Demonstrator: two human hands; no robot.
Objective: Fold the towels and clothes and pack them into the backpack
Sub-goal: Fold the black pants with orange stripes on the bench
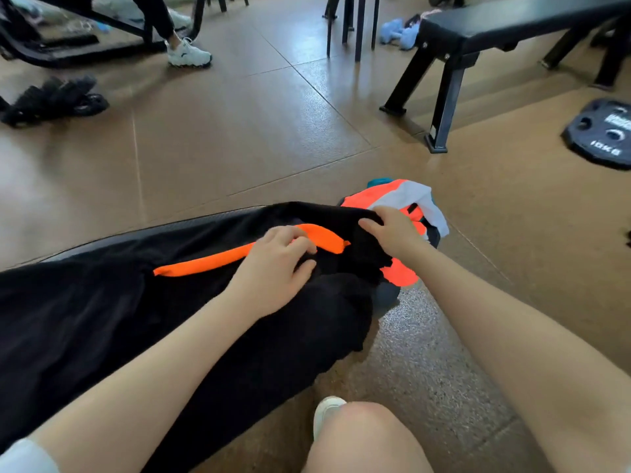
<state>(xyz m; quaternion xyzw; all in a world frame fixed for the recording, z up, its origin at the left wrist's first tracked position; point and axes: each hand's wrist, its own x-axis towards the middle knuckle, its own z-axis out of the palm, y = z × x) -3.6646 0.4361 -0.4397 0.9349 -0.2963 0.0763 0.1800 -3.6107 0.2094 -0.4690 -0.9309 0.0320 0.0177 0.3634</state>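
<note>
A large black garment (102, 319) with an orange stripe (205, 262) lies spread over a black padded bench in front of me. My left hand (276, 268) pinches the black fabric just beside the stripe's right end. My right hand (392, 230) grips the garment's far right edge. Behind that hand an orange, white and teal backpack (399, 199) sits on the floor, partly covered by the black fabric.
My bare knee (365, 438) and white shoe (326, 411) are at the bottom. A black weight bench (478, 32) stands at the back right, a 10 kg plate (601, 134) at the far right. Another person's sneaker (187, 52) and black equipment (51, 99) are at the back left. Blue cloth (397, 32) lies under chairs.
</note>
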